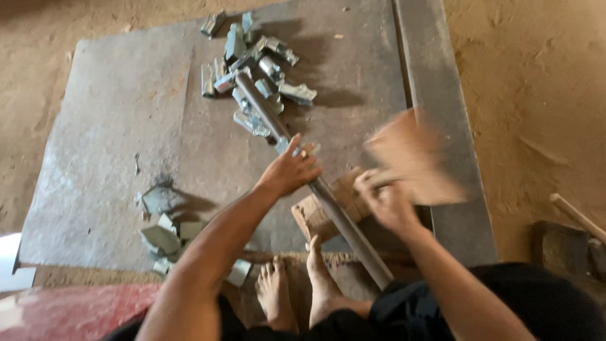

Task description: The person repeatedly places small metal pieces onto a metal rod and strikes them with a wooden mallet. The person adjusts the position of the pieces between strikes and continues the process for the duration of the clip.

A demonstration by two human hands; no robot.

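Head view: left hand (291, 169) on rod (328, 197)

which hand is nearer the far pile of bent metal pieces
Left. The left hand rests on the long metal rod, whose far end reaches into the pile of bent metal pieces. The right hand is farther back, gripping a blurred wooden block.

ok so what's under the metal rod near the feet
A wooden block sits under the rod, propping it off the metal sheet. The left hand presses on the rod just above. The block's middle is covered by the rod, so the contact there cannot be seen.
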